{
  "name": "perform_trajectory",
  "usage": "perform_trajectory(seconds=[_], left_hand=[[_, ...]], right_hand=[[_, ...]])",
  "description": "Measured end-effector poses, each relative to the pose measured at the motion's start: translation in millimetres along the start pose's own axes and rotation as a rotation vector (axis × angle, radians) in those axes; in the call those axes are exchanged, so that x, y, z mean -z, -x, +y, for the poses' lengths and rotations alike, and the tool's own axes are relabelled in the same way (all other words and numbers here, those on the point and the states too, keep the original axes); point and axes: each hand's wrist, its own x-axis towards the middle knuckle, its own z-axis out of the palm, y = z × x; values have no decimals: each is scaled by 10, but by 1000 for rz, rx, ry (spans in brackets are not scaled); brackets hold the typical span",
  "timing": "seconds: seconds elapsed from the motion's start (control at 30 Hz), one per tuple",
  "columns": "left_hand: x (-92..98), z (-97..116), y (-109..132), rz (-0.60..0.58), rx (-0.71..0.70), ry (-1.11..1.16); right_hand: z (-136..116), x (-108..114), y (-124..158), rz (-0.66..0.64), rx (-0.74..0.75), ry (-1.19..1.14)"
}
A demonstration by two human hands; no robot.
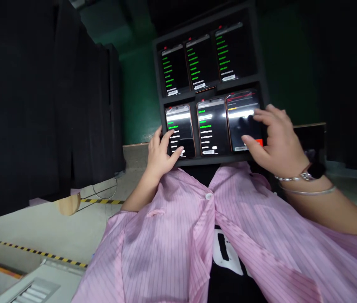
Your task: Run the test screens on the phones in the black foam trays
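Six lit phones [199,63] lie in a black tray [260,50] at the frame's upper centre, your left grip [159,155] spread at the lower-left phone [182,120], your right grip [281,145] spread over the lower-right phone [241,124].

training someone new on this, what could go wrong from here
The right hand is over the lower-right phone, its thumb near a red patch, so a stray tap might register. The left hand is over the lower-left phone, with the same risk. The bangle might scratch a phone if dragged across the tray.
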Motion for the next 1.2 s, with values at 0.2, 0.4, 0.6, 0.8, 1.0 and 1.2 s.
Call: perform_trajectory(seconds=[0.2,0.4,0.6,0.8,1.0,1.2], left_hand=[[-137,-131,154,85,-119,198],[-299,-21,305,145,-87,278],[128,315,172,116,-18,341],[604,618,-13,128,23,251],[283,381,109,123,71,362],[-206,81,279,137,98,561]], right_hand=[[354,-108,271,129,-163,-209],[441,-308,259,301,-404,-506],[252,153,-21,179,-597,-671],[-149,822,-253,58,-344,-769],[104,487,-79,162,-437,-812],[256,-113,180,366,-658,-915]])
